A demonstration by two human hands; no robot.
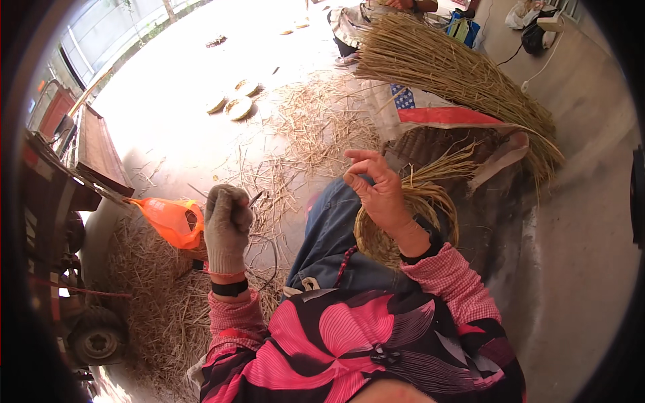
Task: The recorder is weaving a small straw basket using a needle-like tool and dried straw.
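Pink-and-black patterned cloth clothing (336, 336) lies nearest, across the wearer's front. Beyond, at upper right, stretches a large bundle of long, tan straw stalks (450, 67). Blue denim-like trousers (326, 228) cover the bent leg, and against its right side sits a round, yellowish coil of plaited straw (376, 242) with loose stalks trailing from its far side. It looks light and springy, dry enough to crack if bent sharply; its smooth stems would probably slide on one another. The thick bound wall seems the sound place to hold, since the loose tails would likely pull out or snap.

Above the coil is the bare right hand (380, 191), fingers curved, thumb near the forefinger; whether they pinch a thin strand, I cannot tell. Over at left, the left hand in a grubby, pale knitted glove (227, 225) has its fingers closed around a slim, dark, pointed tool (256, 199).
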